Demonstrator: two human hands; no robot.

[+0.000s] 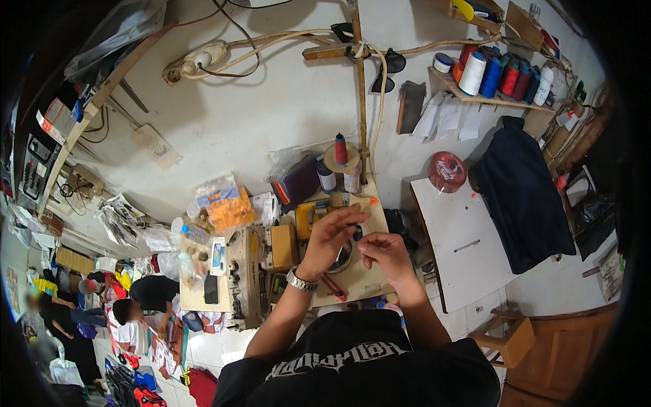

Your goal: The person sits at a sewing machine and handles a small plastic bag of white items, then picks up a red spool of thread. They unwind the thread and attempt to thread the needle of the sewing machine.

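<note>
Both my hands hover close together above the pale worktable point(376, 219). My left hand point(331, 238), with a metal-band watch point(301, 280) on the wrist, has its fingers extended and bent toward the right. A small dark object point(358, 232) shows between the hands; whether it is held or lies behind them is unclear. My right hand point(387, 255) is curled, thumb and fingertips near one another, and anything pinched there is too small to see. Partly covered by my left hand is a round container point(342, 262). A red-handled tool point(334, 288) lies just below it.
An industrial sewing machine point(245, 280) stands left, beside a phone point(211, 289). A yellow tray point(305, 220) and a red thread cone point(340, 148) are behind my hands. Right is a white table point(457, 229) with a pen point(467, 246) and dark fabric point(524, 203). People sit further left.
</note>
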